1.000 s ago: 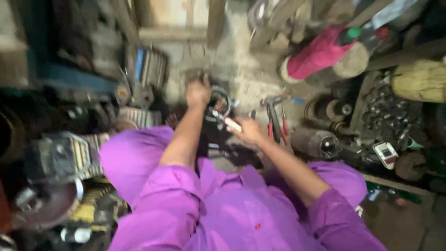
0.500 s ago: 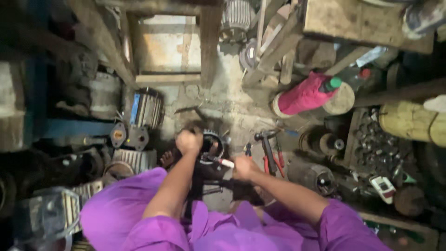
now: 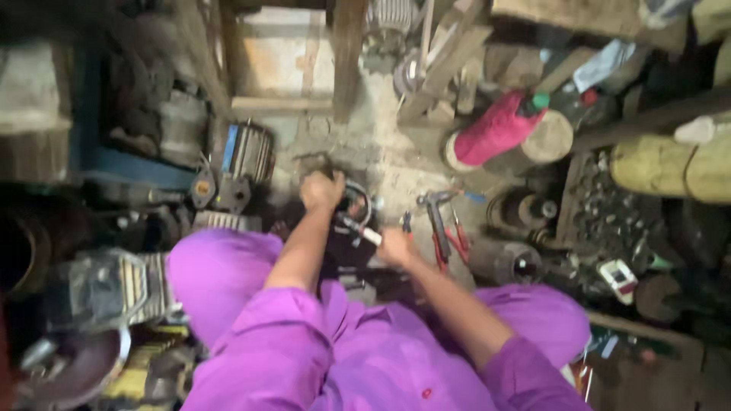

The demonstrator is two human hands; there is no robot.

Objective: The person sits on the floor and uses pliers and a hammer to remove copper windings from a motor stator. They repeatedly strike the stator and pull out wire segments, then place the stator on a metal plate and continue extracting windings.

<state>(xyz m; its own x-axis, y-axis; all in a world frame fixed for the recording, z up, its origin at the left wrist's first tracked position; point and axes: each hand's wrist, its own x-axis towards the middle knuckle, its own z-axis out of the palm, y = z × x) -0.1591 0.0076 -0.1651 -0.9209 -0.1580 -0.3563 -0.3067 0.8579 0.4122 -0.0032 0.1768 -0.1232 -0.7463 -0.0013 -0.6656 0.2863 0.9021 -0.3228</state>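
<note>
Dark, round metal motor housing [image 3: 352, 228] sat on the floor between purple-clad knees; the left hand [image 3: 321, 190] was clenched on its rim, the right hand [image 3: 395, 247] gripping a white-handled tool [image 3: 364, 232] just beside it.

One camera only — worn on the person's head, it looks almost straight down over the purple-clad chest and knees onto the workshop floor [image 3: 381, 164]. The person's own body fills the lower half of the frame, so the bottom edge lies nearest the lens and the top edge farthest. The left hand [image 3: 321, 190] and right hand [image 3: 396, 247] sit near the frame's middle at arm's length, blurred. Around them the view takes in clutter on every side — a pink bottle [image 3: 495, 131] lies up and right of the hands.
</note>
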